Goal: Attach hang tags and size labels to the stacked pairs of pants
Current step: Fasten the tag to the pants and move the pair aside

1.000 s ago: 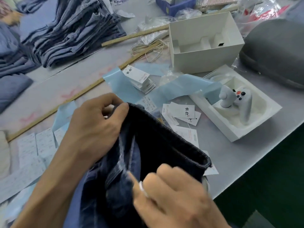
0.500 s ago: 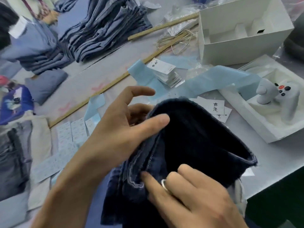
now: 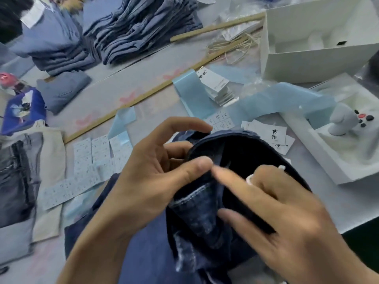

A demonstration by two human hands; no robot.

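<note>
A pair of dark blue jeans (image 3: 205,212) lies in front of me with its waistband lifted and open. My left hand (image 3: 155,171) pinches the waistband edge between thumb and fingers. My right hand (image 3: 283,214) lies over the open waistband with fingers stretched out, its forefinger pointing at my left thumb. Something small and white shows among its fingers; what it is stays unclear. A stack of white hang tags (image 3: 217,87) sits beyond the jeans, with loose hang tags (image 3: 274,134) to the right. Size label sheets (image 3: 92,152) lie to the left.
Stacks of folded jeans (image 3: 143,27) fill the far left. A white box (image 3: 307,58) and a white tray (image 3: 328,160) with a game controller (image 3: 348,121) stand at right. A wooden stick (image 3: 143,95), strings (image 3: 235,46) and blue backing strips (image 3: 276,99) cross the table.
The view has swung left and closer. My right hand rose from gripping the jeans' front and now stretches its fingers toward my left thumb. My left hand keeps its pinch on the waistband.
</note>
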